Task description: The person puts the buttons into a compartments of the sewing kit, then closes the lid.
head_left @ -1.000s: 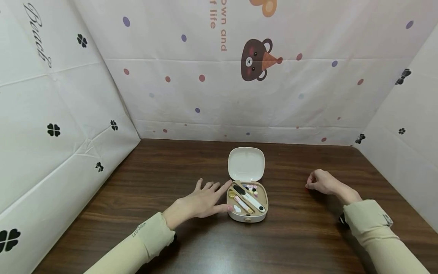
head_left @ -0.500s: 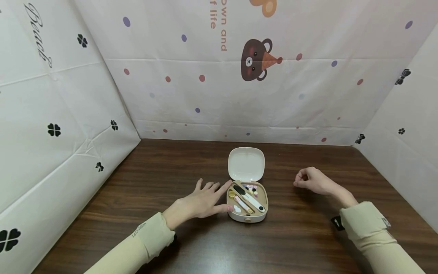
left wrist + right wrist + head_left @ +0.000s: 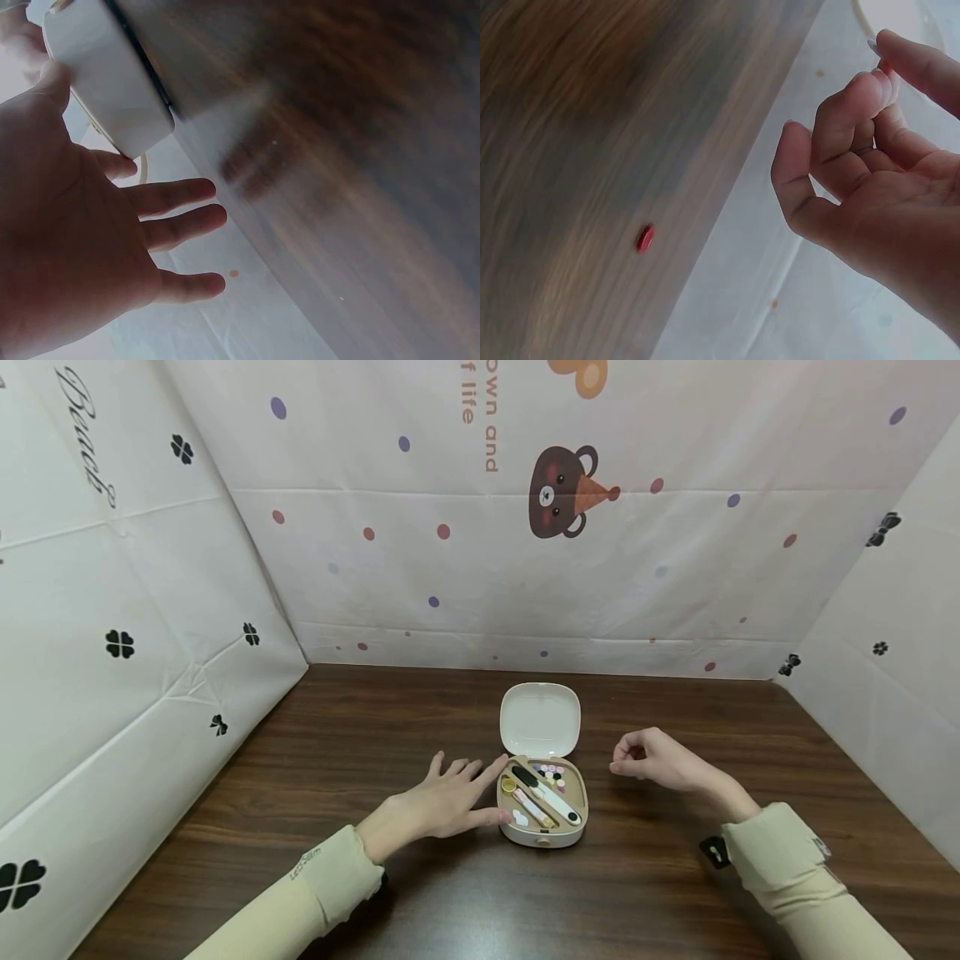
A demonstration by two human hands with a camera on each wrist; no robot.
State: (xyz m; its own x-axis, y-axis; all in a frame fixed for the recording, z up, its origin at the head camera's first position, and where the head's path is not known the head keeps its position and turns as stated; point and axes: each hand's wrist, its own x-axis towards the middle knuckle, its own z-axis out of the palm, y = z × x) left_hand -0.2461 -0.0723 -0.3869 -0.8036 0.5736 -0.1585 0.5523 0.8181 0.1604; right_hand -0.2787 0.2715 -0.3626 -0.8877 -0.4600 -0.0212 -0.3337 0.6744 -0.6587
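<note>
My left hand [image 3: 442, 802] is spread, its thumb and forefinger touching the left side of a white sewing box [image 3: 582, 827]. The lid [image 3: 540, 718] stands raised at the back. A tan tray inside holds a black-and-white tool [image 3: 543, 793], a gold ring-like piece [image 3: 509, 785], a pink-and-gold slim piece [image 3: 532, 810] and several small coloured buttons [image 3: 553, 770]. My right hand [image 3: 663, 762] hovers right of the box, thumb and forefinger tips brought together. Whether something tiny sits between them is unclear. A red button [image 3: 645, 238] lies on the table in the right wrist view.
The brown wood-grain table [image 3: 420, 710] extends around the box. White printed sheets [image 3: 450, 568] stand behind it and at both sides. A black strap piece [image 3: 715, 852] shows under the right cuff.
My right hand has moved left along the table toward the box, thumb and forefinger still together. A red spot seen at its fingertips earlier no longer shows in the head view. My left hand stays put.
</note>
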